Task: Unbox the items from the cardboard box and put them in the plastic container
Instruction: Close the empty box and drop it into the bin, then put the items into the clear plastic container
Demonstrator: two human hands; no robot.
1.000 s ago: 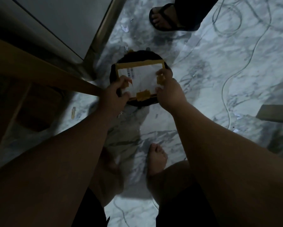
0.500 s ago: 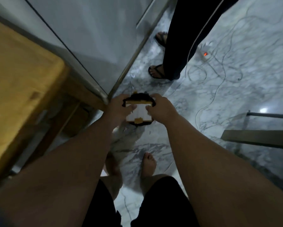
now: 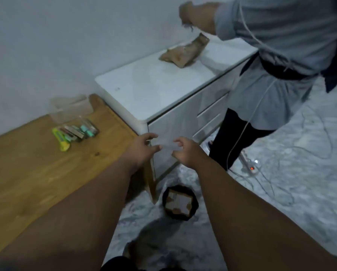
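The flattened cardboard box (image 3: pixel 180 202), with white label and brown tape, lies in a round black bin (image 3: pixel 165 196) on the marble floor by the table leg. My left hand (image 3: pixel 143 148) and my right hand (image 3: pixel 186 152) hang in the air above it, beside the wooden table's corner, fingers apart, with nothing clearly in them. On the wooden table (image 3: pixel 36 173) stands a clear plastic container (image 3: pixel 72 109). Just in front of it sits a row of small packaged items (image 3: pixel 77 132), with a yellow-green one (image 3: pixel 63 141) at the left end.
A white cabinet (image 3: pixel 154 89) with drawers stands past the table, with crumpled brown packaging (image 3: pixel 183 53) on top. Another person (image 3: pixel 277 61) stands at its right, one hand above the packaging. A power strip (image 3: pixel 251 167) with a red light and loose cables lie on the floor.
My hands have let go of the cardboard box, which now rests in the black bin. Both hands have risen to table height, and my view has lifted from the floor to the table and cabinet.
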